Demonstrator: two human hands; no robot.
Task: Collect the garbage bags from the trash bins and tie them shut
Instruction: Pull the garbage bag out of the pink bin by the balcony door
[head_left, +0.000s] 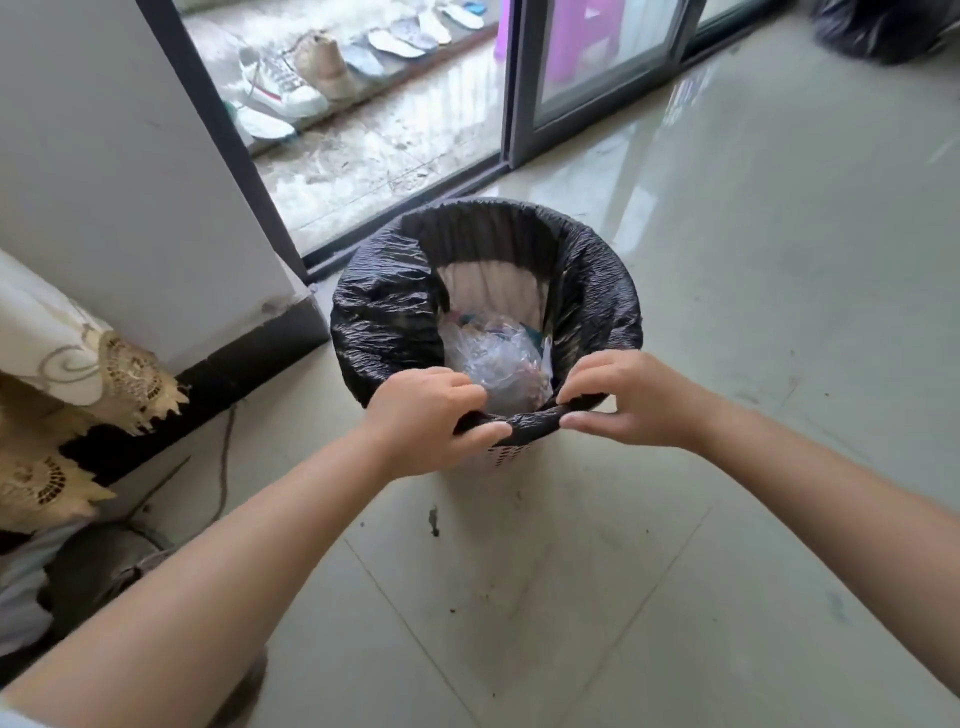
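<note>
A black garbage bag (384, 312) lines a small pink perforated trash bin (506, 456) standing on the tiled floor. Its rim is folded over the bin's edge. Inside lie clear plastic wrapping (493, 358) and other rubbish. My left hand (431, 415) pinches the near edge of the bag at the bin's front rim. My right hand (628, 397) pinches the same rolled edge a little to the right. Between the two hands the bag's edge is lifted off the rim, showing the bin's perforated wall below.
A white wall corner with dark skirting (249, 353) stands left of the bin. A lace cloth (78, 374) hangs at far left. Behind the bin is a sliding door frame (519, 83) with shoes (283, 85) beyond. Another black bag (878, 31) lies top right.
</note>
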